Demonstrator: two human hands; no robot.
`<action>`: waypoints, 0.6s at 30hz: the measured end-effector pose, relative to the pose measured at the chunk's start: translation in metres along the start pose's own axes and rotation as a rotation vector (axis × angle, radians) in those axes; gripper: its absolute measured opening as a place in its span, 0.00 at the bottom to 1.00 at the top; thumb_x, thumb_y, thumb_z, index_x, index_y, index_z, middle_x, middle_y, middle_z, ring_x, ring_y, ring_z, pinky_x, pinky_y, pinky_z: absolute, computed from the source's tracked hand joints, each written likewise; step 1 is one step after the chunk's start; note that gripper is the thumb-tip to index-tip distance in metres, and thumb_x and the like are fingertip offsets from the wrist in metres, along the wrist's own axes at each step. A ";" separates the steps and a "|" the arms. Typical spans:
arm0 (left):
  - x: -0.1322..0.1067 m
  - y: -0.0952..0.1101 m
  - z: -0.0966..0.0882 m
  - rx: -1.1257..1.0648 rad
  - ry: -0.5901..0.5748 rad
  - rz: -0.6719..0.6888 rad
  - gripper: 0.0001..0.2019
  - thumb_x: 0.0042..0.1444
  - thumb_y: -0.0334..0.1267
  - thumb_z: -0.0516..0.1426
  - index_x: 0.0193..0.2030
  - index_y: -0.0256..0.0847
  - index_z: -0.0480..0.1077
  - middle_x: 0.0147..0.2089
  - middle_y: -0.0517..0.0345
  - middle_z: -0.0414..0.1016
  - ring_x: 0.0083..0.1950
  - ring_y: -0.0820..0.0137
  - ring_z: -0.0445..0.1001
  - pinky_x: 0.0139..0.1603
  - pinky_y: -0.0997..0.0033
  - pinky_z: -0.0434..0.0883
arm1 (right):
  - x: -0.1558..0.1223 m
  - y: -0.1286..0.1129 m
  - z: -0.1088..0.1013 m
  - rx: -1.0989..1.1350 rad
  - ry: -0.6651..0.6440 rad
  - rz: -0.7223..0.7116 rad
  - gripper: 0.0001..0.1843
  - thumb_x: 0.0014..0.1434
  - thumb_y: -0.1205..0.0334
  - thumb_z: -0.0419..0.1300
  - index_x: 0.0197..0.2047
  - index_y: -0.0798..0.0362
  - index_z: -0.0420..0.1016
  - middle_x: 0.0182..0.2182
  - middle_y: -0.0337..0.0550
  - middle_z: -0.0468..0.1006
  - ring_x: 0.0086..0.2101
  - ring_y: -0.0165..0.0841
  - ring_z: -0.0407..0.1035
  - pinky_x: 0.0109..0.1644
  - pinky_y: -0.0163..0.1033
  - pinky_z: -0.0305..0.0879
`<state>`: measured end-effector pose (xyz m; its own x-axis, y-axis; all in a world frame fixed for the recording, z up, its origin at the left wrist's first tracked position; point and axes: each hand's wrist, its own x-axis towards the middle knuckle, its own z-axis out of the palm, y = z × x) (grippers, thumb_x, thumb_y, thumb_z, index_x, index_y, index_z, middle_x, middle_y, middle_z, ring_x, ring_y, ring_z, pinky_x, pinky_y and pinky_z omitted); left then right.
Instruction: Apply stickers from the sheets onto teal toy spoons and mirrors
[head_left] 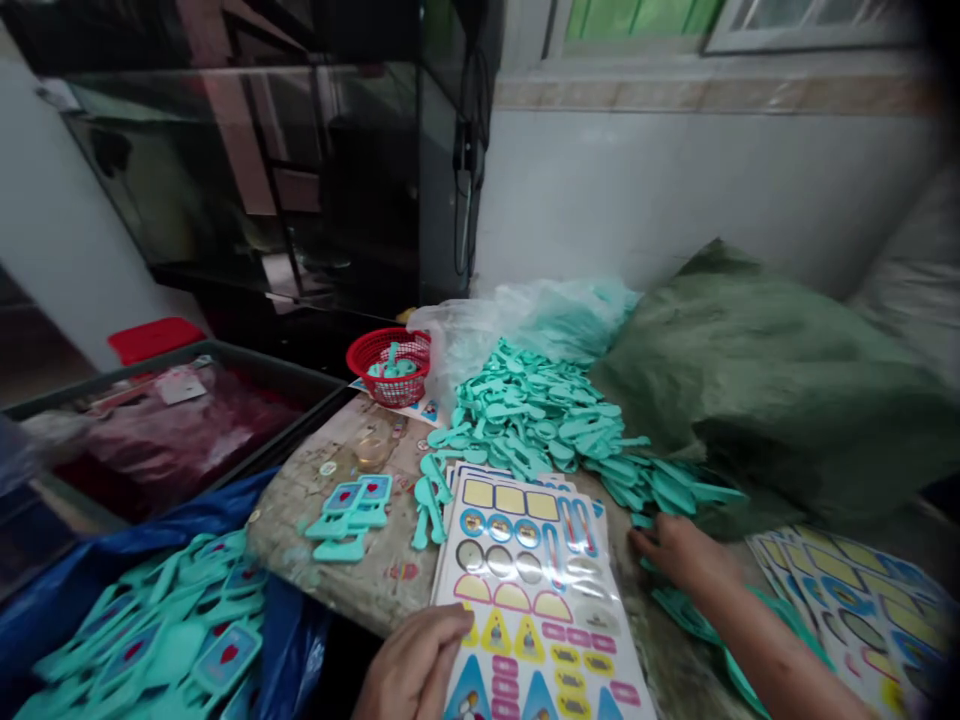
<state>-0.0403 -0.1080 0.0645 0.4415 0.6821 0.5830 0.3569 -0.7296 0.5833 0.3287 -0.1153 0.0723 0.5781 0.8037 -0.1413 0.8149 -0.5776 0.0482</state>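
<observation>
My left hand grips the left edge of a glossy sticker sheet, fingers close together and the thumb hidden. The sheet tops a stack and carries yellow, blue and pink shapes. To its right, my right hand reaches down among turquoise plastic pieces, its visible fingers slightly apart; the fingertips are partly blurred. Just beyond lies a big heap of long turquoise plastic pieces. Left of the sheet, several turquoise pieces with heart stickers lie together on the worn table.
A red basket holds a few turquoise pieces at the back. A blue bag full of stickered pieces stands lower left, near a grey crate. More sticker sheets lie at right, before a large green sack.
</observation>
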 end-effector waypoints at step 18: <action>-0.014 0.015 -0.001 -0.169 -0.177 -0.089 0.11 0.57 0.29 0.51 0.41 0.44 0.72 0.36 0.60 0.80 0.37 0.76 0.78 0.40 0.85 0.72 | -0.019 0.006 0.002 -0.004 0.048 -0.106 0.15 0.56 0.51 0.51 0.30 0.52 0.72 0.35 0.52 0.76 0.33 0.42 0.71 0.27 0.38 0.52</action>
<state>-0.0422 -0.1289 0.0660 0.5573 0.7128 0.4258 0.2645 -0.6385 0.7228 0.3228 -0.1344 0.0733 0.4897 0.8663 -0.0982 0.8718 -0.4883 0.0398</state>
